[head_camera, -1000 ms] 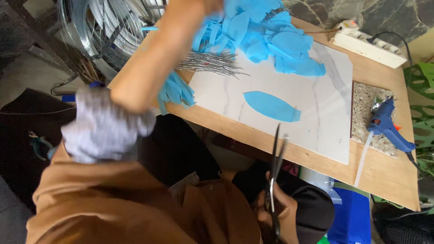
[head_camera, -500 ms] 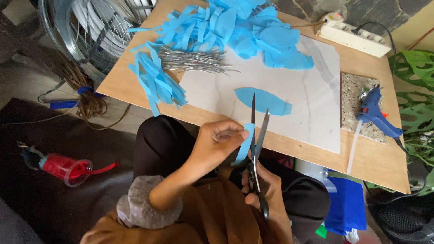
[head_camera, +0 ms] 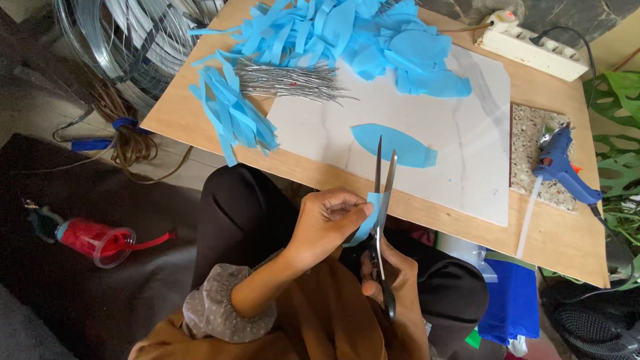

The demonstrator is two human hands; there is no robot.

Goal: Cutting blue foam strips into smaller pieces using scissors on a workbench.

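Between scissors (head_camera: 382, 200) blades: small blue strip (head_camera: 368, 217), curved.

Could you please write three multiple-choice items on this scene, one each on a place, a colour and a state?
1. Where does the glue gun lie?
A. On the speckled slab at the table's right end
B. On the floor by the wire coil
C. In the person's lap

2. What colour is the strip held in the left hand?
A. Red
B. Blue
C. White

3. How do the scissors in the right hand stand?
A. Shut and lying on the table
B. Blades slightly apart, pointing up, beside the strip
C. Hanging from the power strip

Answers: 1 A, the gun rests on the slab at the right end; 2 B, the piece pinched by the fingers is light blue; 3 B, a narrow gap shows between the raised blades.
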